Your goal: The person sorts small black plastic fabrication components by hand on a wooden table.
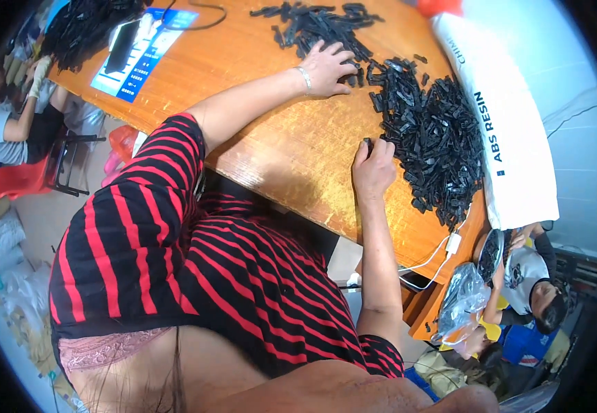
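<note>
A big heap of small black plastic pieces (432,134) lies on the orange wooden table (291,148), and a thinner scatter of them (319,24) lies further back. My left hand (329,69), a bracelet on its wrist, rests on the table between the two piles with its fingers curled over a few pieces. My right hand (372,168) sits at the near left edge of the big heap and pinches one small black piece (368,143) between thumb and fingertips. My red-and-black striped shirt (195,268) fills the lower part of the view.
A long white sack (512,131) lies along the table's right side. A blue leaflet with a dark phone (130,48) and another black heap (81,27) lie at the far left end. A white charger and cable (450,246) hang at the near corner. Other people sit at left (9,124) and lower right (536,286).
</note>
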`<state>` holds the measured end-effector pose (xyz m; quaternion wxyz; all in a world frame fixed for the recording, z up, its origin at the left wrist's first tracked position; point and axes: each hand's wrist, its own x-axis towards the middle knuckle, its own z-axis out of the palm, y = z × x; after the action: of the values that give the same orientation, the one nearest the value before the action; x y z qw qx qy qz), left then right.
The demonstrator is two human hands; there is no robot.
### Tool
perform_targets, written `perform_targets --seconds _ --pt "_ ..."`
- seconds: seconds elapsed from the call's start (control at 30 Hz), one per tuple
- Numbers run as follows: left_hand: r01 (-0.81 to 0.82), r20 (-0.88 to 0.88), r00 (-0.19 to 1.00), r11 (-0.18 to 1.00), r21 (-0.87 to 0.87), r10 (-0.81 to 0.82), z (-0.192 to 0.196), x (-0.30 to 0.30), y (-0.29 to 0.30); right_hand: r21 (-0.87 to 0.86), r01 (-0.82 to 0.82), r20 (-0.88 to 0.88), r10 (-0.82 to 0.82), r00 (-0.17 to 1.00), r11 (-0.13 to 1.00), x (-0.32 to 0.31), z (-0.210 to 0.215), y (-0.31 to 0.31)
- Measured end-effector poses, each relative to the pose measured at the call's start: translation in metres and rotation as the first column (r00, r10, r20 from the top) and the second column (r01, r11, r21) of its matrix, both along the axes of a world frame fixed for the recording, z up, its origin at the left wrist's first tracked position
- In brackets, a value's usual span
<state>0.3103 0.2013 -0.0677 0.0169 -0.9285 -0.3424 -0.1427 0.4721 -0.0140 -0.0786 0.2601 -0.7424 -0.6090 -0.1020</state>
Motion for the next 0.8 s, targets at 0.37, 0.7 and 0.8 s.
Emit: perform_targets --seconds 0.37,0.7,0.8 --pt "0.171 0.210 0.962 0.985 0.034 -0.174 -0.012 -0.076 -0.038 -0.093 -0.004 -0.093 -0.005 0.996 0.996 -0.012 0.011 0.004" --pt "0.047 0.425 0.902 0.996 0.077 -0.075 -0.009 -0.133 -0.080 -0.293 -0.206 -0.396 0.078 0.915 0.934 -0.052 0.024 0.012" --pt "0.029 0.448 0.893 0.998 0.048 -0.048 -0.006 -0.136 -0.088 -0.146 -0.355 -0.281 0.306 0.910 0.923 -0.037 0.025 0.009"
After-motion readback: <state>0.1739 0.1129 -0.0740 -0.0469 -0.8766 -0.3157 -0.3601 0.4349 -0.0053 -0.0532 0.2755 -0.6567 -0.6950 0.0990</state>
